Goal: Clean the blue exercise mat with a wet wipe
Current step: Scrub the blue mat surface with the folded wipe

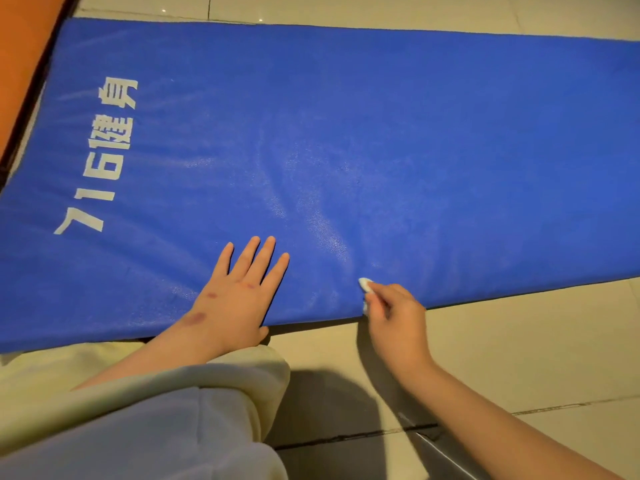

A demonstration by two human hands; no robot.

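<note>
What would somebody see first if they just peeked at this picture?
The big blue mat lies across the tiled floor, with white lettering near its left end. At its near edge the left hand lies flat on it, and the right hand pinches a small white wipe there.

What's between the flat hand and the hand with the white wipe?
Only bare blue padded exercise mat, seen in the head view, lies between the left hand and the right hand pinching the small white wet wipe.
</note>
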